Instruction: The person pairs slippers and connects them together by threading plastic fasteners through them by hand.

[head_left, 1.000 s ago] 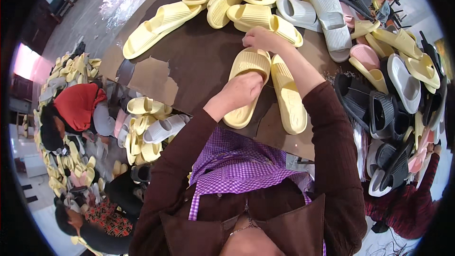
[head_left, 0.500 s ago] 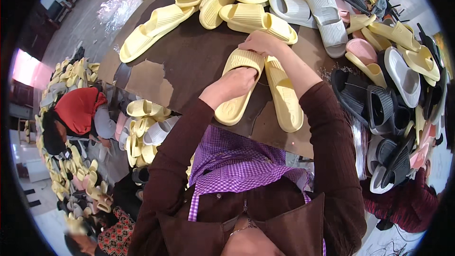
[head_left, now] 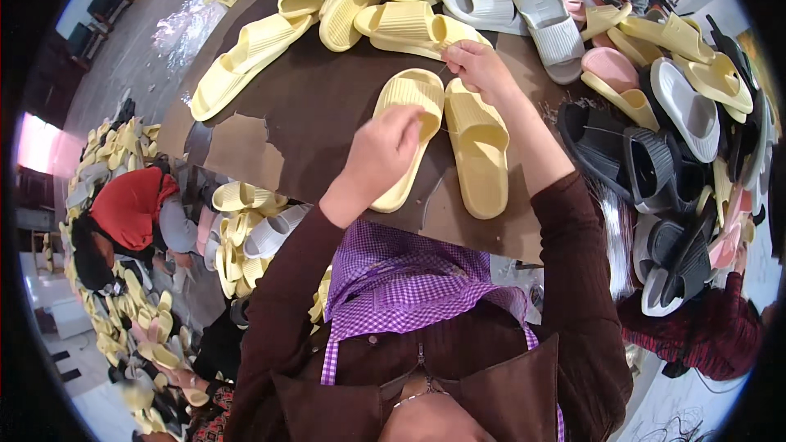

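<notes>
Moved apart, left hand (head_left: pixel 378 151) and right hand (head_left: pixel 481 72) pinch narrowly, on what I can't tell. By them, two ribbed yellow foam-like slippers (head_left: pixel 483 176) sit paired; more slippers (head_left: pixel 403 23) lie beyond.

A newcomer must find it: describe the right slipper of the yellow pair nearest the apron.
On the brown table, go to the edge nearest the purple checked apron. There lies the yellow slipper, right of its neighbour; the left hand partly hides that neighbour, not this one.

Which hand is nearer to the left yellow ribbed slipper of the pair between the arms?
Left. The left hand covers part of this slipper; the right hand is apart from it, farther right.
</notes>
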Demonstrator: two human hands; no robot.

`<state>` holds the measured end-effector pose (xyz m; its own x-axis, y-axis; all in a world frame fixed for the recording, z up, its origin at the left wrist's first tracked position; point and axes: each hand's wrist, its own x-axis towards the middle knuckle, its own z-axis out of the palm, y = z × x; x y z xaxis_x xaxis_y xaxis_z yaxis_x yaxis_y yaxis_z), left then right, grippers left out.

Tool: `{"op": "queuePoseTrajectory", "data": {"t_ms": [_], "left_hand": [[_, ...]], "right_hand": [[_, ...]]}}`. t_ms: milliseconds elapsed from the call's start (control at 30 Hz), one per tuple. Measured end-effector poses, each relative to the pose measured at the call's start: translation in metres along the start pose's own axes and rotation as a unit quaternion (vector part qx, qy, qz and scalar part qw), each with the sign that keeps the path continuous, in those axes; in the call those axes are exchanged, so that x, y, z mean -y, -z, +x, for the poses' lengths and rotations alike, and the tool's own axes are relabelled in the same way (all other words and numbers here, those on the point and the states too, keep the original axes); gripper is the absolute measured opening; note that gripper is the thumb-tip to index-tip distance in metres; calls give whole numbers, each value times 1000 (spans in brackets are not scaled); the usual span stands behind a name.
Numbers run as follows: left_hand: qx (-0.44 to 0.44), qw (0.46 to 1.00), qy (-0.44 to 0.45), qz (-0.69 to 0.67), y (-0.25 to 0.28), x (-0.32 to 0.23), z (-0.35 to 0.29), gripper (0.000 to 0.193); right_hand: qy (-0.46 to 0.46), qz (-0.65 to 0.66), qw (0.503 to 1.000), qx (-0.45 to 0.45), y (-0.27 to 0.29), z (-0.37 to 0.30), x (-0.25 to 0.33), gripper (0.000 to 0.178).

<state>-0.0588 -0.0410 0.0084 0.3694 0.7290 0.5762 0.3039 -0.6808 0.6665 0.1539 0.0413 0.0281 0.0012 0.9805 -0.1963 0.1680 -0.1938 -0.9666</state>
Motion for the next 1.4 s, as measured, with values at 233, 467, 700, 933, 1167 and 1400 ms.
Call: {"op": "queuePoseTrajectory", "data": {"t_ms": [233,467,700,933,1167,1400], "left_hand": [[25,950,202,-239,-44,20,61,19],[55,962,199,-177,-70,21,66,18],[29,957,194,-214,-73,11,67,14],[51,938,188,-288,-78,0,64,10],[95,894,250,-359,-76,0,65,9],[94,846,301,-429,-74,-1,65,9]], "right_hand": [[65,158,985,21,-18,-41,-2,18],[59,177,982,-33,4,-54,-21,22],[57,277,956,-75,4,-76,-40,26],[79,364,927,-45,0,-77,-48,31],[144,261,953,-61,1,-87,-48,29],[88,304,944,-91,5,-85,-52,23]]}}
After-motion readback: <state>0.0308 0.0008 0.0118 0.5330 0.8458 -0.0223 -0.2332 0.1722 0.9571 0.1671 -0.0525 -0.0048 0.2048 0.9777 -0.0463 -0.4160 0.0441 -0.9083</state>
